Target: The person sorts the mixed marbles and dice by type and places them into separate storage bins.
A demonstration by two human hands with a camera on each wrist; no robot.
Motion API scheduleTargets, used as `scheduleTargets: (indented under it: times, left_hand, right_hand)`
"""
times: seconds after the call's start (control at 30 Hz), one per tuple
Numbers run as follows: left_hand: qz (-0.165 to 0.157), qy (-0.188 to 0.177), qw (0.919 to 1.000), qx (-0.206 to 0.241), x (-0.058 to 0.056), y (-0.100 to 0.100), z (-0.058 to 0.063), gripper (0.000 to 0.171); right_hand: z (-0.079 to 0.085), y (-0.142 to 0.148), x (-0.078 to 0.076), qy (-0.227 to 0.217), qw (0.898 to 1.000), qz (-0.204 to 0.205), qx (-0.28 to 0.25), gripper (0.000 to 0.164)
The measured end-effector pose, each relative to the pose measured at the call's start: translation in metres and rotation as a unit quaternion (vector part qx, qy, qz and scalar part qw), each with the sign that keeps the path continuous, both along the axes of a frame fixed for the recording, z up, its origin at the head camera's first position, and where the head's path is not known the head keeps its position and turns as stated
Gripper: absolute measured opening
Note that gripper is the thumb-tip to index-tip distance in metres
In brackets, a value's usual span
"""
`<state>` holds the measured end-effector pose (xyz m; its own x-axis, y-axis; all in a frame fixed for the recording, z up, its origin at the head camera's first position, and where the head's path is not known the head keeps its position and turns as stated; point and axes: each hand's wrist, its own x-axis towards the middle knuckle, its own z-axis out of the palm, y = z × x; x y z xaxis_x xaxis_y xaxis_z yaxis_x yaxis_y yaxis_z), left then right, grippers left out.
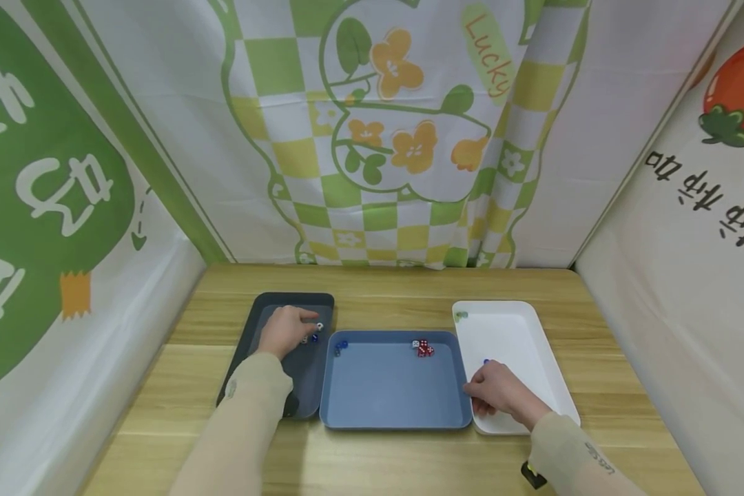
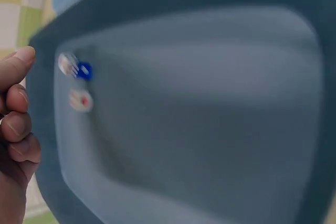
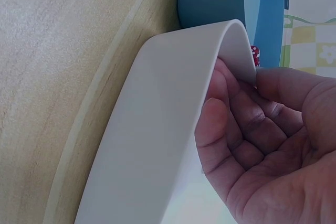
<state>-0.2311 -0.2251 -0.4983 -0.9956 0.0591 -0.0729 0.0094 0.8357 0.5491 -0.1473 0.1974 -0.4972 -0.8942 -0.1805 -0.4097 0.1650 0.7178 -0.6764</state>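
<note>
Left hand point(image 1: 285, 329) is slightly spread, just beside the die point(image 1: 319, 326) in the dark tray point(image 1: 306, 379); right hand point(image 1: 499, 387) curls at the white tray point(image 1: 521, 331), its hold unclear. The die seems light, hard; opposite faces suit pinching.

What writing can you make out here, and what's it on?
"Lucky": the patterned curtain
"柿柿如", upside down: the right wall cloth
Large white characters, partly cut off, unreadable for certain: the left wall cloth
Too small to read: prints on the left sleeve and right sleeve
</note>
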Motion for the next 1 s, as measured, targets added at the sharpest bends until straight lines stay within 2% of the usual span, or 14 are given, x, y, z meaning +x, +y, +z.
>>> scheduleTargets:
  times: [0.2, 0.47, 0.6, 0.8, 1.0]
  left_hand:
    - [-0.027, -0.002, 0.9991, 0.031, -0.009, 0.031, 0.015, 0.032]
    - [-0.074, -0.005, 0.9961, 0.048, -0.013, 0.076, 0.022, 0.03]
    - [-0.109, -0.01, 0.9923, 0.059, -0.014, 0.097, 0.024, 0.027]
    - [-0.156, -0.019, 0.9862, 0.053, -0.013, 0.12, 0.019, 0.028]
    - [-0.191, -0.006, 0.9814, 0.014, -0.007, 0.133, 0.008, 0.025]
  right_hand:
    - [0.0, 0.0, 0.0, 0.0, 1.0, -0.002, 0.0, 0.031]
    - [-0.001, 0.0, 0.0, -0.002, 1.0, -0.004, 0.002, 0.031]
    - [-0.001, 0.0, 0.0, -0.001, 1.0, -0.004, 0.003, 0.032]
    - [0.0, 0.0, 0.0, 0.0, 1.0, -0.003, -0.001, 0.031]
    - [-0.001, 0.001, 0.0, 0.0, 1.0, 0.002, -0.003, 0.031]
